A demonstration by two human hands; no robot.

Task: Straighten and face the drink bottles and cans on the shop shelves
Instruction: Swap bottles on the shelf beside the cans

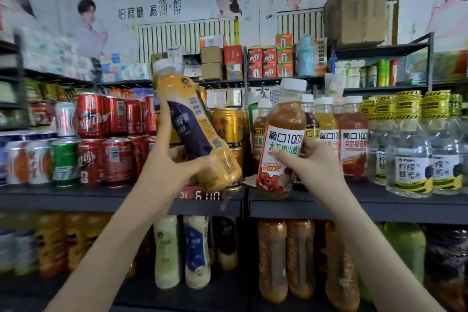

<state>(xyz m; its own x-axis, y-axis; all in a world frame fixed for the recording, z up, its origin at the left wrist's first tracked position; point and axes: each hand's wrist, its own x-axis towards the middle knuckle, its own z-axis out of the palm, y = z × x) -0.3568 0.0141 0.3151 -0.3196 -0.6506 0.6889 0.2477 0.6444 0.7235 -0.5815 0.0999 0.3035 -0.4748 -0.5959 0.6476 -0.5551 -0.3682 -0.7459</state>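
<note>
Head view, facing the drink shelves.

Left hand (174,167): fingers wrapped round the lower half of a yellow bottle with a dark purple label (200,132). The bottle is off the shelf and tilted, white cap up and to the left, base down and to the right, in front of the gold cans (228,124).

Right hand (312,163): thumb and fingers pinch the white label of a reddish-brown juice bottle (281,144). This bottle is near upright with a slight lean and a white cap on top. Its base is at the front edge of the middle shelf (101,197); contact with the shelf cannot be told.

The two held bottles are near each other, not touching.

Middle shelf, left part: red cola cans (93,116) stacked two high, with a green can (64,159) beside them. Right part: a row of similar white-label juice bottles (353,139), then clear lemon-honey water bottles (410,159) with yellow-and-black caps.

Lower shelf: milky bottles (195,251) and brown bottles (273,258), blurred.
</note>
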